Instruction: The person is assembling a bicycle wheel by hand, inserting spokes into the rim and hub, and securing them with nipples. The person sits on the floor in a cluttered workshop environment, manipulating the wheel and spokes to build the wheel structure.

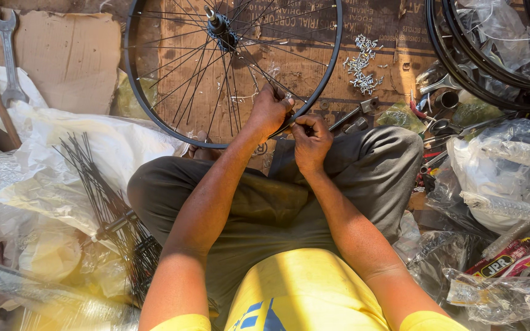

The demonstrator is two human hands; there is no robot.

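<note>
Just past my knees, the bicycle wheel (231,73) stands nearly upright on the cardboard (69,55), its near rim arc right under both my hands. My left hand (270,111) is closed over the rim where a spoke comes in, fingers curled tight on it; my right hand (311,142) sits just beside it, a little nearer to me, pinched shut on something small at the rim, though I cannot make out what. I judge the wheel light but springy: the rim is stiff metal and good to grasp, while the thin spokes would bend if I took the weight by them, so the rim is the place to hold. The hub (221,29) is well beyond my hands, at the far end of the spokes. A bundle of loose spokes (102,190) lies off past my left forearm, a heap of small nipples (363,64) beyond my right hand, and a spanner (7,55) far to the left.
</note>
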